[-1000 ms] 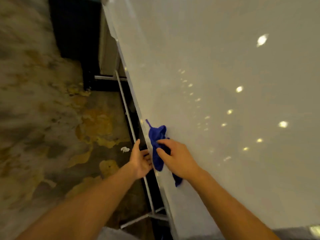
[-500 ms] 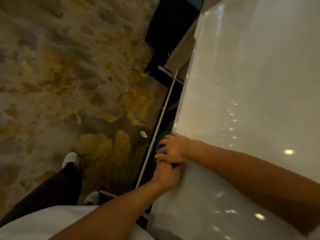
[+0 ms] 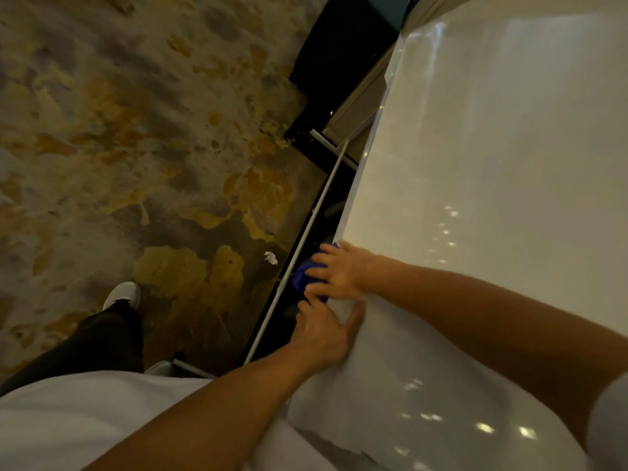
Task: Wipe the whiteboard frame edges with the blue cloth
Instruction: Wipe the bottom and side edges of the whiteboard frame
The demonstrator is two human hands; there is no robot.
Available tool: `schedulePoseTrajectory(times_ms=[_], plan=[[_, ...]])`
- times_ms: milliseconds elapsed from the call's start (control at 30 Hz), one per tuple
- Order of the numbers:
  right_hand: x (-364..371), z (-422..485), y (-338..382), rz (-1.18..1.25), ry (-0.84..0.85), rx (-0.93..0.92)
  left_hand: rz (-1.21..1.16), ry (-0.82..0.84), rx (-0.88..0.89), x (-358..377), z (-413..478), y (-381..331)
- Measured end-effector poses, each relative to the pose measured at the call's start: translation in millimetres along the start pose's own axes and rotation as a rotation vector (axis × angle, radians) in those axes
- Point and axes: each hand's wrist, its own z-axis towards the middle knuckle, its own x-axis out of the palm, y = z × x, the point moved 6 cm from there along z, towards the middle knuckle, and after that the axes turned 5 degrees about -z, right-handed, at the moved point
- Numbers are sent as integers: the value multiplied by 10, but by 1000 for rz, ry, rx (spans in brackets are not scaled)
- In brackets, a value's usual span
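Note:
The whiteboard [image 3: 475,185] fills the right side, seen steeply from above, with its frame edge [image 3: 365,158] running down the middle. The blue cloth [image 3: 303,274] is bunched against that edge, mostly hidden. My right hand [image 3: 341,275] presses the cloth over the edge, fingers curled around it. Just below, my left hand [image 3: 323,331] grips the same frame edge, thumb lying on the board face and fingers touching the cloth's lower end.
A white stand rail [image 3: 306,239] runs beside the board over patterned carpet [image 3: 136,147]. A crumpled white scrap [image 3: 271,257] lies on the carpet. My leg and white shoe [image 3: 124,295] stand at lower left. A black cabinet [image 3: 339,52] stands at the top.
My view swung to look down along the board edge. Both hands came together at the edge; the cloth, earlier open on the board face, is now bunched under my right hand.

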Motion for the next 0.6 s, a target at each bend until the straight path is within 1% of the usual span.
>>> schedulePoseTrajectory(times_ms=[100, 133, 167, 200, 267, 300, 333, 367, 400, 467, 500, 533, 567, 600], plan=[[-114, 156, -628, -50, 20, 277, 33, 32, -45, -30, 88, -17], [-134, 187, -710, -35, 21, 346, 39, 33, -45, -62, 107, -40], [-138, 214, -680, -23, 18, 367, 37, 36, -48, -82, 119, -69], [-120, 235, -565, -6, 13, 338, 30, 36, -53, -98, 128, -92], [4, 218, -192, 28, 27, 145, 5, 37, -66, -97, 109, -104], [46, 179, -88, 28, 35, 51, -4, 38, -73, -102, 94, -107], [51, 143, -113, 20, 32, 1, -3, 46, -79, -108, 82, -112], [16, 139, -249, 11, 10, 7, 8, 56, -83, -104, 61, -99], [-46, 170, -500, -11, -20, 80, 27, 65, -74, -108, 57, -106], [-209, 279, -1036, -70, -64, 308, 53, 49, -35, -172, 105, -154], [-273, 324, -1190, -81, -75, 404, 65, 35, -17, -218, 127, -185], [-317, 370, -1212, -65, -79, 445, 71, 28, -15, -262, 149, -215], [-338, 422, -1117, -28, -81, 429, 67, 28, -32, -293, 161, -230], [-314, 459, -937, 12, -70, 373, 58, 31, -61, -309, 158, -223]])
